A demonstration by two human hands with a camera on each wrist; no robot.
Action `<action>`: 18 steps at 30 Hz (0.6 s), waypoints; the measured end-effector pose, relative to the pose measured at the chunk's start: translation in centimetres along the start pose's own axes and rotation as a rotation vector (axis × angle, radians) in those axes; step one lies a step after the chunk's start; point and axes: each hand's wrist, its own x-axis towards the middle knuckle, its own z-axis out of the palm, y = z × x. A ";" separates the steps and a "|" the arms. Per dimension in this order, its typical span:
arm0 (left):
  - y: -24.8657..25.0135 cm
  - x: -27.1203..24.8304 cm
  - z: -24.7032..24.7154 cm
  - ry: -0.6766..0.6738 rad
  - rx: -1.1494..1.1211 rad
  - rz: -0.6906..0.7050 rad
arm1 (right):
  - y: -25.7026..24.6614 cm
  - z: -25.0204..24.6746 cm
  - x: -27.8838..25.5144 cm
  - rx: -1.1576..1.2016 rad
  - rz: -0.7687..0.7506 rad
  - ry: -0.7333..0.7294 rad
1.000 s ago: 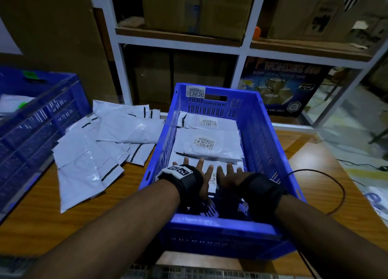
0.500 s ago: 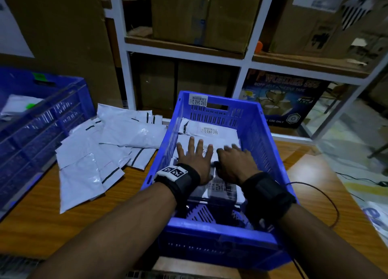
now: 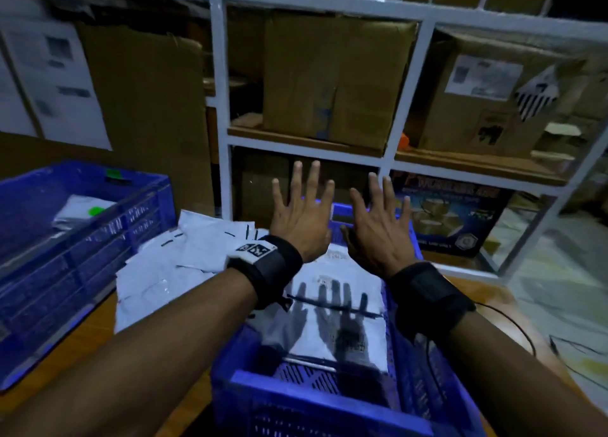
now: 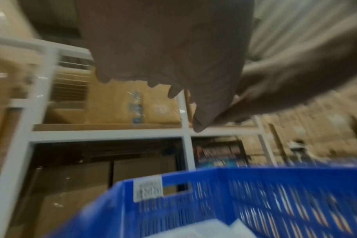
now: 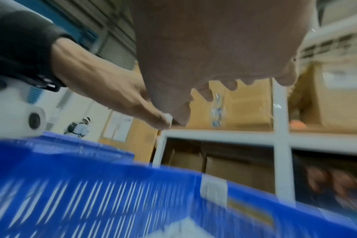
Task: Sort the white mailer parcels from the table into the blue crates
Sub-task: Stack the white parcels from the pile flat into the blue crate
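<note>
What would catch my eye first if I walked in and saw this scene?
Two bare hands, the left hand and the right hand, raised with fingers spread above a blue crate, throwing finger shadows onto the white mailer parcels inside it. To the left, a loose pile of mailers lies on the wooden table, beside a second blue crate.
</note>
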 end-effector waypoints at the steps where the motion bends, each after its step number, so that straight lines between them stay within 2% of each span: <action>1: -1.1 0.4 -1.2 0.019 0.013 -0.017 | -0.6 -0.9 1.0 0.019 -0.015 0.033; 4: -4.5 1.0 -4.1 0.045 0.038 -0.059 | -2.8 -3.1 3.2 0.035 -0.073 0.124; 8: -9.7 1.0 -6.0 0.087 0.068 -0.078 | -6.9 -4.9 5.5 0.004 -0.156 0.158; 12: -15.1 0.3 -5.7 0.093 0.088 -0.082 | -11.7 -5.8 7.4 -0.034 -0.215 0.174; 18: -24.5 -1.1 -3.7 0.082 0.068 -0.042 | -20.0 -4.6 10.1 -0.047 -0.202 0.117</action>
